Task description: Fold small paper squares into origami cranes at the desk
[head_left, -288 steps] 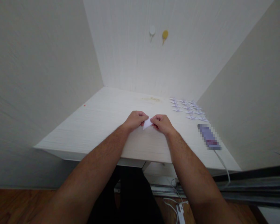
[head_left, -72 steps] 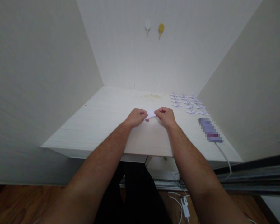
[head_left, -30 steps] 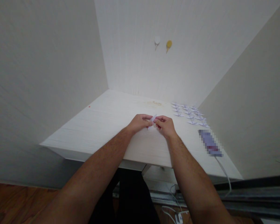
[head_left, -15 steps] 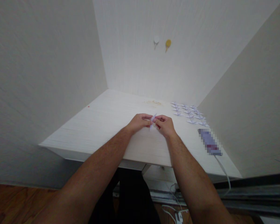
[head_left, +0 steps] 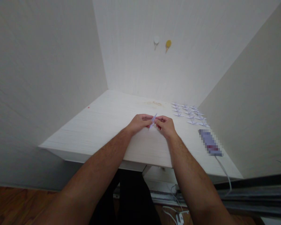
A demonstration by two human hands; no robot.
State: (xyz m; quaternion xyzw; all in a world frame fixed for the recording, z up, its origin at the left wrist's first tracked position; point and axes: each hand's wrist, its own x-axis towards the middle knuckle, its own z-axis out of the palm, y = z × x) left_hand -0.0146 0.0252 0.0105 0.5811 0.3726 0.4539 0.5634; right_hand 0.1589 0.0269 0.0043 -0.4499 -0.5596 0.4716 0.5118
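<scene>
My left hand (head_left: 138,122) and my right hand (head_left: 165,126) meet over the middle of a white table (head_left: 100,125). Between their pinched fingertips is a small folded piece of pale lilac paper (head_left: 152,121), narrow and pointed, standing slightly up from the tabletop. Both hands have their fingers curled tight onto it, one from each side. Most of the paper is hidden by the fingers.
Several small folded paper cranes (head_left: 189,113) lie in rows at the table's back right. A phone (head_left: 210,142) with a white cable (head_left: 224,170) lies near the right edge. Walls close in on three sides; two hooks (head_left: 162,43) hang on the back wall.
The paper was a wider flat white shape earlier; now it is folded narrow and pointed between my fingertips. My hands stay together at the same spot on the table.
</scene>
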